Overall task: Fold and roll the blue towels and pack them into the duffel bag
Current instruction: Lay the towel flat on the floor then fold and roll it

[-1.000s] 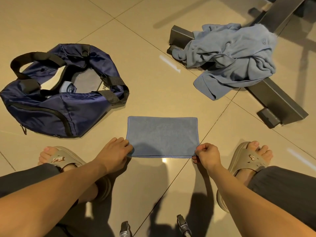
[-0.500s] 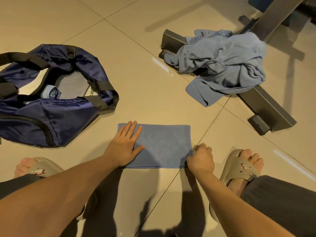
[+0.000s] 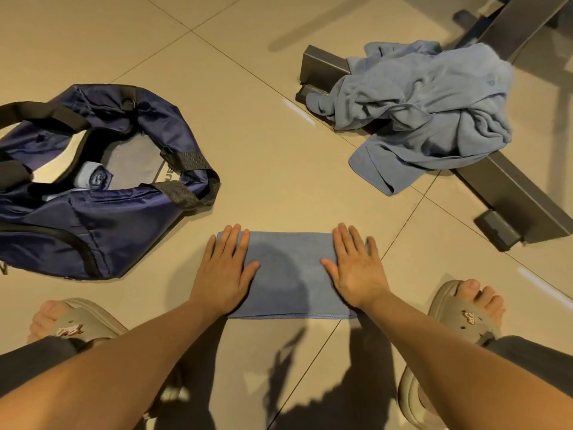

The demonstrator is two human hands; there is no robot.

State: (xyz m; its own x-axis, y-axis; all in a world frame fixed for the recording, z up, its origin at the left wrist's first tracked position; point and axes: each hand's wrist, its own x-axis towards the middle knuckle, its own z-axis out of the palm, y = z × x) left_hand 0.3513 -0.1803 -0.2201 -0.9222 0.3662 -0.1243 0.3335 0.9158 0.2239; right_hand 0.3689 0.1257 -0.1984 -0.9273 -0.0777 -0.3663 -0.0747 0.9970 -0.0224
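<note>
A folded blue towel point(image 3: 290, 274) lies flat on the tiled floor in front of me. My left hand point(image 3: 224, 271) rests palm down on its left end, fingers spread. My right hand point(image 3: 353, 271) lies flat on its right end in the same way. Neither hand grips the cloth. At the left stands the navy duffel bag point(image 3: 93, 221), unzipped, with a rolled blue towel point(image 3: 93, 178) inside. A heap of loose blue towels point(image 3: 424, 110) lies at the upper right, draped over a dark metal bar.
A dark metal frame point(image 3: 508, 193) runs across the floor at the right, under the heap. My feet in beige sandals, left foot point(image 3: 71, 324) and right foot point(image 3: 465, 308), flank the towel. The bag's black straps point(image 3: 192, 184) hang toward the towel.
My right hand has let go of the towel's near right corner and now lies flat on its right end. My left hand stays pressed on the left end. The view has shifted slightly.
</note>
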